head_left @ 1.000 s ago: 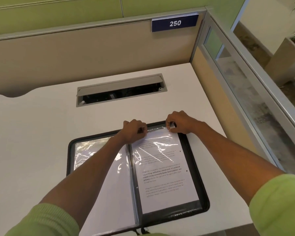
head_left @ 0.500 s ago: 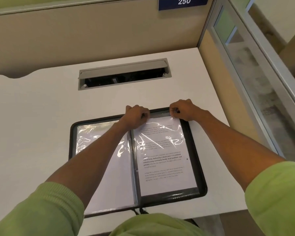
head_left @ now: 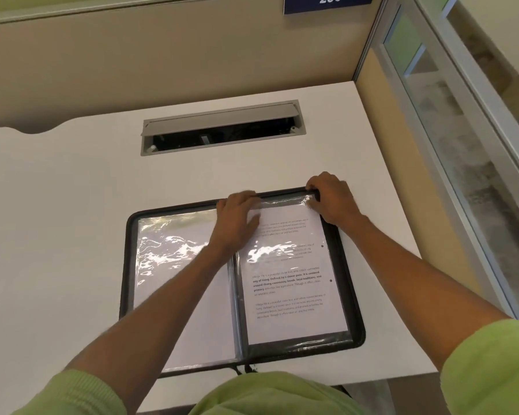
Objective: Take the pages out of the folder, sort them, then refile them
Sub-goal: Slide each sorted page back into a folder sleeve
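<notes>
A black zip folder lies open on the white desk, with clear plastic sleeves on both sides. The right sleeve holds a printed page; the left sleeve shows a blank white sheet. My left hand lies at the top of the spine, fingers on the top left corner of the right sleeve. My right hand pinches the top right corner of that sleeve at the folder's upper edge.
A grey cable hatch stands open in the white desk behind the folder. A beige partition rises at the back with a blue sign reading 250. A glass and metal divider runs along the right.
The camera has tilted down and nearer. My left hand's fingers have spread flatter over the sleeve's top left corner. My right hand keeps its pinch on the top right corner.
</notes>
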Demonstrator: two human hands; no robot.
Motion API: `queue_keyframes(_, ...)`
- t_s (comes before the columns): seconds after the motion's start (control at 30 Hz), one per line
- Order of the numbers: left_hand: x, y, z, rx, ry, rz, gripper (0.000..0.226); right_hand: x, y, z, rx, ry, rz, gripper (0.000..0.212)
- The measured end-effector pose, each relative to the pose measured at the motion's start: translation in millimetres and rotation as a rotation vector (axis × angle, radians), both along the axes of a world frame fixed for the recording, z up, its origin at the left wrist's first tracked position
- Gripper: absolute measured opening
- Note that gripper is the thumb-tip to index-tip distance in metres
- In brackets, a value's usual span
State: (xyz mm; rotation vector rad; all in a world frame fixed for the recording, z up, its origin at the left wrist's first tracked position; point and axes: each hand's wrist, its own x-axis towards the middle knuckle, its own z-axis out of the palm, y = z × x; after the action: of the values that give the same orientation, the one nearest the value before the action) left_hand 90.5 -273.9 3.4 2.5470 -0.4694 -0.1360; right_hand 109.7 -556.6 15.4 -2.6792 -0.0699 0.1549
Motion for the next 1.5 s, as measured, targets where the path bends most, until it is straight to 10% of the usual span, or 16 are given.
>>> queue_keyframes(0.5, -135, -16, -48, 0.273, -0.039, -0.030, 0.060, -247, 50, -15, 0.289, 0.088, -0.506, 0.048)
queue_keyframes(1.17, -128, -5, -41, 0.154, 0.046, -0.123, 0.065, -276, 83, -7, 0.155, 0.133, -0.854, 0.026)
queue_keyframes(1.5, -104, 33, 46, -0.600, 0.424, 0.266, 0.060, -282, 203, 67, 0.508, -0.084, -0.642, 0.008)
